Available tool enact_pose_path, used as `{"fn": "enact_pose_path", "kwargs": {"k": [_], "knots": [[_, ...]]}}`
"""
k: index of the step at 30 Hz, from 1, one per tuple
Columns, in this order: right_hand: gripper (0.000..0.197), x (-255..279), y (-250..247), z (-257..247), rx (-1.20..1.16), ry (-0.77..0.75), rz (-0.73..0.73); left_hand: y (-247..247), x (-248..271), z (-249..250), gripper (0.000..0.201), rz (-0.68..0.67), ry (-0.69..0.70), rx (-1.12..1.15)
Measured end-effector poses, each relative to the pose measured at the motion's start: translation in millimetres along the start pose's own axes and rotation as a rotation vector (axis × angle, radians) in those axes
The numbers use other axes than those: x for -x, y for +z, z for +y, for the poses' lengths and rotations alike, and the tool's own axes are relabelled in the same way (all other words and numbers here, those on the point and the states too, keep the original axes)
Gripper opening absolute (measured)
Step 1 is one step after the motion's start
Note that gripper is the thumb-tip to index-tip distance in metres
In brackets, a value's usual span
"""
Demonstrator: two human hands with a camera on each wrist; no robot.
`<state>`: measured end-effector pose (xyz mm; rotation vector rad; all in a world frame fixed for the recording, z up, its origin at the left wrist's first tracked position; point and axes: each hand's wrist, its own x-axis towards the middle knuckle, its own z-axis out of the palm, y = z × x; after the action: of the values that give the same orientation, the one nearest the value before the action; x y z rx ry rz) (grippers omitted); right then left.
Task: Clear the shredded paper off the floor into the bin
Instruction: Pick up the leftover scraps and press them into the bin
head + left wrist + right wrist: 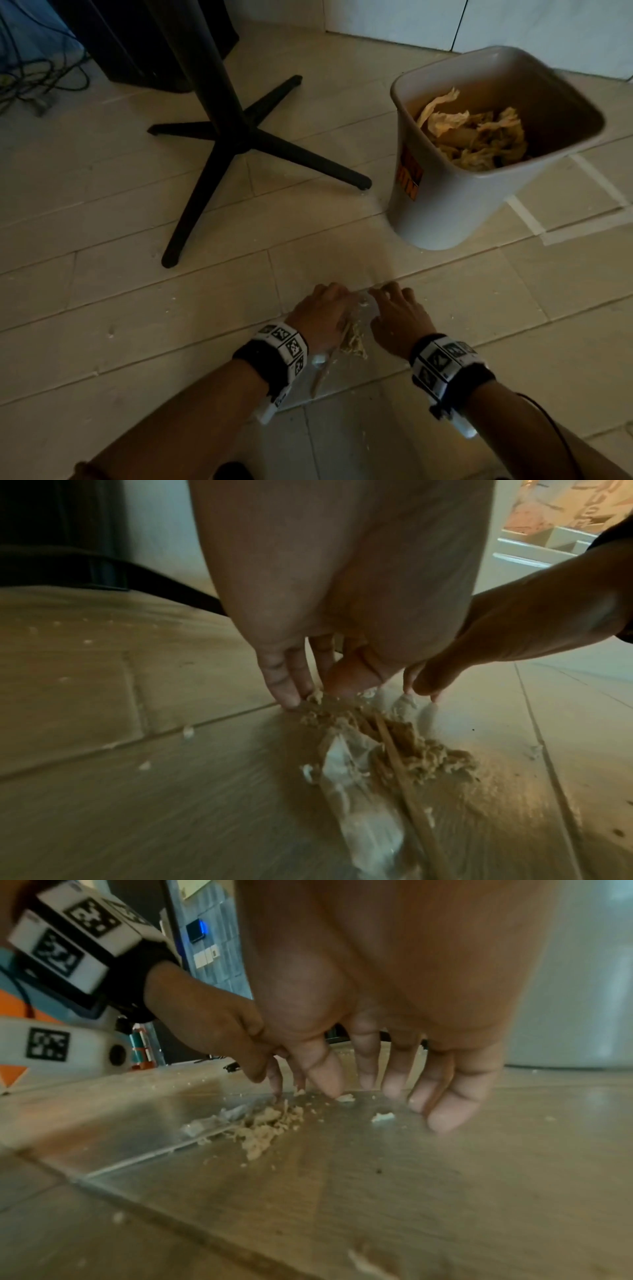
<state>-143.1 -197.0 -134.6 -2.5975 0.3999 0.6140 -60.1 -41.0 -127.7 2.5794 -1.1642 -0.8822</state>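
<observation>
Pale beige shredded paper (353,341) lies in a small heap on the floor (137,308), directly between the two hands and just short of their fingertips. The left hand (322,315) has its fingers straight and angled down, tips touching the floor at the heap's far edge, holding nothing; it looks set as a wall to rake the scraps back. The right hand (399,318) mirrors it from the other side, fingers spread and relaxed with tips on the floor, also holding nothing. A thin clear sheet and a slim wooden stick (404,772) lie under and beside the heap, near the left wrist, probably as a scoop. The white bin (479,178) stands well beyond the right hand's fingertips, mouth tilted toward the person, already holding crumpled paper. Loose flecks lie scattered out past the left hand.
</observation>
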Motion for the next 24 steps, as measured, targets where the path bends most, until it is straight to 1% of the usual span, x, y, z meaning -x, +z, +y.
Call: {"fn": "enact_pose_path", "kwargs": {"k": [3, 5, 7, 8, 9, 11, 13, 15, 17, 20, 24], "knots": [[0.065, 2, 10, -2, -0.052, -0.028, -0.076, 2, 2, -2, 0.049, -0.050, 0.022, -0.008], [0.076, 7, 17, -4, -0.075, -0.048, -0.128, 8, 11, -8, 0.054, -0.062, 0.015, 0.024], [0.081, 11, 24, -6, -0.061, -0.079, -0.153, 17, 21, -15, 0.066, -0.080, -0.021, 0.067], [0.078, 13, 28, -8, -0.054, -0.096, -0.141, 22, 26, -16, 0.071, -0.089, -0.043, 0.087], [0.069, 14, 31, -11, -0.055, -0.118, -0.109, 28, 30, -16, 0.075, -0.084, -0.059, 0.098], [0.048, 15, 38, -16, -0.106, -0.162, -0.021, 41, 37, -13, 0.074, -0.016, -0.076, 0.088], [0.035, 14, 42, -19, -0.175, -0.169, 0.019, 52, 38, -10, 0.063, 0.089, -0.085, 0.104], [0.024, 10, 43, -20, -0.183, -0.152, 0.037, 57, 37, -4, 0.044, 0.185, -0.109, 0.173], [0.021, 8, 42, -20, -0.154, -0.125, 0.026, 59, 35, 3, 0.033, 0.236, -0.123, 0.181], [0.023, 8, 40, -21, -0.128, -0.087, 0.011, 61, 33, 10, 0.034, 0.252, -0.127, 0.156], [0.018, 9, 37, -17, -0.255, 0.001, -0.035, 52, 29, 8, 0.027, 0.239, -0.206, 0.245]]}}
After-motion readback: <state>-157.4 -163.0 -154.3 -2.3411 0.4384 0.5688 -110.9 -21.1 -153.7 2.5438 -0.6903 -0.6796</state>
